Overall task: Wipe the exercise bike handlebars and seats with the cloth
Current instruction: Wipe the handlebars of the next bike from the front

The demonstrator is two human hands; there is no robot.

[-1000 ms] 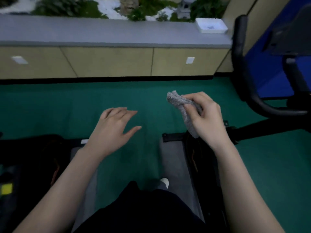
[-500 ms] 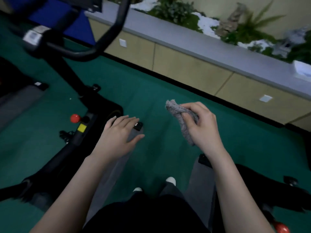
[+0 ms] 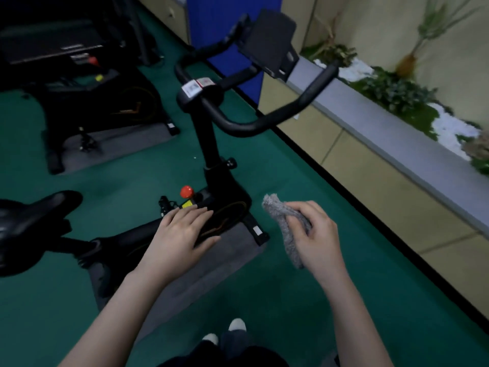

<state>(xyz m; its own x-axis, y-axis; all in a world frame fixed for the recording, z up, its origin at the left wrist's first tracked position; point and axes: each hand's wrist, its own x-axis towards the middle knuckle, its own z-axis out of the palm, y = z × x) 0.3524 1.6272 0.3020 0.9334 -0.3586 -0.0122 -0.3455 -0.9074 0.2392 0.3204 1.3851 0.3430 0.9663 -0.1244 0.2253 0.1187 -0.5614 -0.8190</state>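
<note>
Your view has swung since half a second ago, so the whole bike now stands ahead of you, while both hands sit much as they did. Your right hand (image 3: pixel 315 234) has its fingers and thumb curled round the grey cloth (image 3: pixel 285 226); one bunched end pokes out at eleven o'clock of the fist and a tail hangs below, with the middle hidden in your grip. Your left hand (image 3: pixel 182 234) is flat, palm down, fingers straight and close together, holding nothing. It covers part of the bike's frame, and you cannot tell whether it touches. The handlebars (image 3: pixel 264 120) lie at twelve o'clock, well apart from the cloth. The seat (image 3: pixel 29 221), at nine o'clock, is dark, blurred and cut off by the edge. A red knob (image 3: pixel 186 191) shows just above your left fingertips. A second bike (image 3: pixel 100 102) at ten o'clock is too dim to read.
</note>
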